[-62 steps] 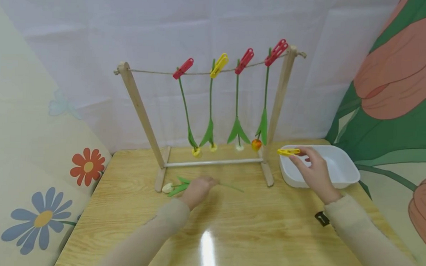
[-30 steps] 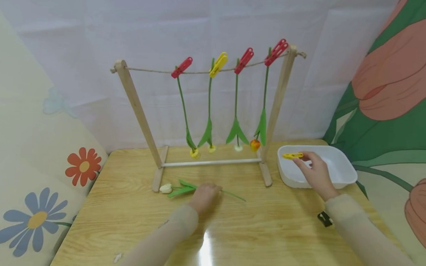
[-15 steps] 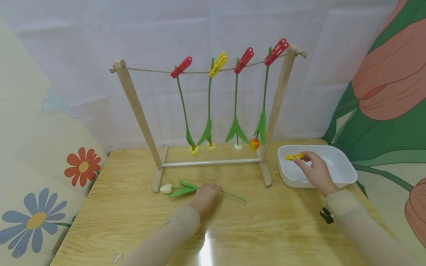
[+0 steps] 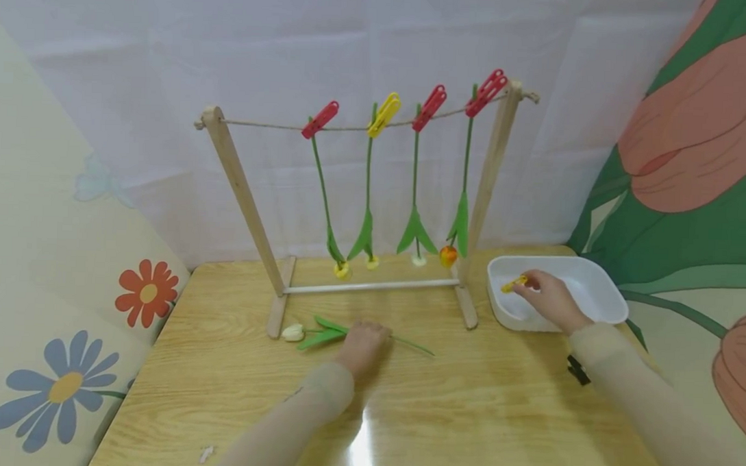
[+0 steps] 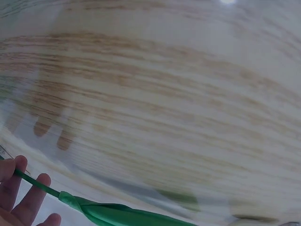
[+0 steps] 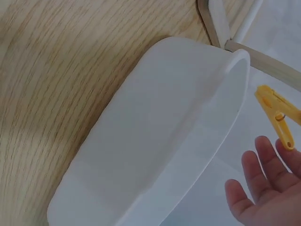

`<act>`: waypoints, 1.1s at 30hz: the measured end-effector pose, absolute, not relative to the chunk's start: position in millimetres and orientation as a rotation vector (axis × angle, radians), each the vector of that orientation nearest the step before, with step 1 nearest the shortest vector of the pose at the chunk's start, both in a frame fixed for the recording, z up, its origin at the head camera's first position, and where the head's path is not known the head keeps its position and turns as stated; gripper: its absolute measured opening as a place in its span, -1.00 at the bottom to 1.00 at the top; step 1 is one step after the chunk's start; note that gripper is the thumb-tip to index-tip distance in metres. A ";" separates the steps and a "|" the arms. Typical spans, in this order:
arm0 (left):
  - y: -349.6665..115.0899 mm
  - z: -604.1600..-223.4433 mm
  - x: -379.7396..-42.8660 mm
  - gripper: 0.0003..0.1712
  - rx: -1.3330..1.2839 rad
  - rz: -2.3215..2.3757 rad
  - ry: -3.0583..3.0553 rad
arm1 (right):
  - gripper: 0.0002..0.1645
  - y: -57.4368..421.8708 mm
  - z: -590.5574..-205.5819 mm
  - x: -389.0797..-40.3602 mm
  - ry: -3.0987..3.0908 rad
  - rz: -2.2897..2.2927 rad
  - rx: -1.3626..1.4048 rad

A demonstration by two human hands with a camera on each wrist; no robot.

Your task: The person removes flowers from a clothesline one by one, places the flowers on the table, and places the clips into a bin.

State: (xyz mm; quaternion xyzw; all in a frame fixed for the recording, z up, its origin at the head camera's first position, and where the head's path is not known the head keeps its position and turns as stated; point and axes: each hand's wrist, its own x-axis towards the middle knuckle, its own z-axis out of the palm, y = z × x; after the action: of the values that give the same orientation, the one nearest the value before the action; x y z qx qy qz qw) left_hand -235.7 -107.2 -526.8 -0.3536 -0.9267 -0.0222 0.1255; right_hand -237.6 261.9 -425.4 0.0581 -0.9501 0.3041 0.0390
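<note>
My left hand (image 4: 364,344) is low over the table, pinching the green stem of a white artificial tulip (image 4: 293,333) between thumb and index finger. In the left wrist view the tulip's leaf (image 5: 122,214) trails right from the fingers. My right hand (image 4: 551,301) holds a yellow clothespin (image 4: 514,284) by one end, above the white basin (image 4: 620,311); in the right wrist view the clothespin (image 6: 273,110) appears beyond the basin rim, other fingers spread. Several tulips hang head down from a cord (image 4: 259,125), held by red clothespins (image 4: 320,119) and a yellow one (image 4: 384,115).
A wooden stand (image 4: 241,194) carries the cord, with a white crossbar (image 4: 371,286) near its feet. A small black object (image 4: 578,370) lies by my right sleeve. A pale scrap (image 4: 207,453) is on the table (image 4: 465,414) at the front left.
My right hand has lowered slightly over the basin, and the yellow clothespin has gone from level to tilted. My left hand has shifted slightly right and toward me, still at the tulip stem.
</note>
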 end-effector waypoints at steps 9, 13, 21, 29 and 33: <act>-105.4 -524.9 -233.4 -0.63 -0.988 0.014 -2.768 | -0.65 265.8 -425.9 -250.9 -2.965 0.827 0.264; -104.1 -524.3 -233.1 -0.63 -0.987 0.040 -2.777 | -0.64 267.2 -426.0 -253.8 -3.012 0.825 0.257; -99.7 -519.8 -230.9 -0.67 -0.991 0.163 -2.774 | -0.55 271.4 -431.9 -260.5 -3.140 0.842 0.214; -99.2 -519.1 -232.1 -0.63 -0.992 0.150 -2.790 | -0.49 276.1 -439.5 -265.6 -3.269 0.779 0.263; -99.7 -519.6 -231.5 -0.63 -0.985 0.105 -2.789 | -0.45 278.3 -442.9 -267.9 -3.314 0.734 0.293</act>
State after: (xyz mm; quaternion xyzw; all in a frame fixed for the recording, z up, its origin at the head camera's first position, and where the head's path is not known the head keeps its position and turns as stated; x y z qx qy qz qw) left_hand -231.5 -99.7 -519.6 -0.3314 -0.9384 0.0355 0.0910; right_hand -267.9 278.3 -442.9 0.0853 -0.9641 0.2136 -0.1324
